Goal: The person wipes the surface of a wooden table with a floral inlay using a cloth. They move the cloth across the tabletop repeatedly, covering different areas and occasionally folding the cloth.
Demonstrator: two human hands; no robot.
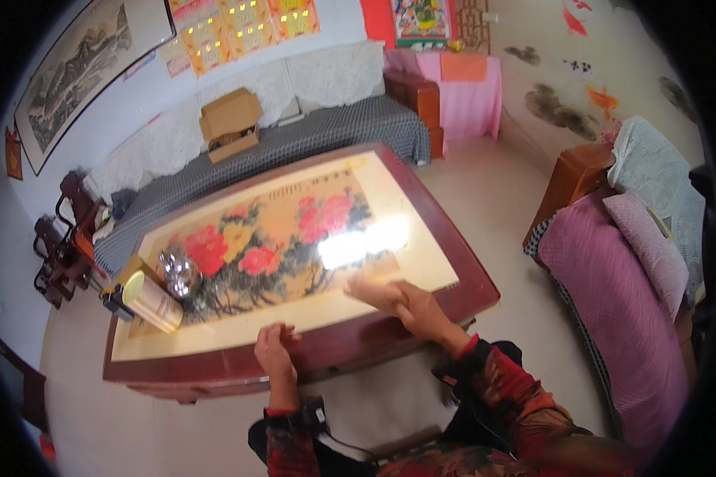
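My left hand, its fingers loosely curled, hovers at the near edge of a low wooden table. No object shows in it. My right hand reaches over the table's near right part with its fingers stretched out and blurred, also without an object. A peony picture covers much of the tabletop under a shiny surface. Left of my left hand are a pale cylindrical canister and a silver rabbit-shaped ornament. A small dark object sits beside the canister; its kind is unclear.
Behind the table, an open cardboard box rests on a long sofa with a checked cover. A pink-covered seat with a cushion stands at the right. Dark wooden furniture is at the left. Pink cloth drapes a stand beyond.
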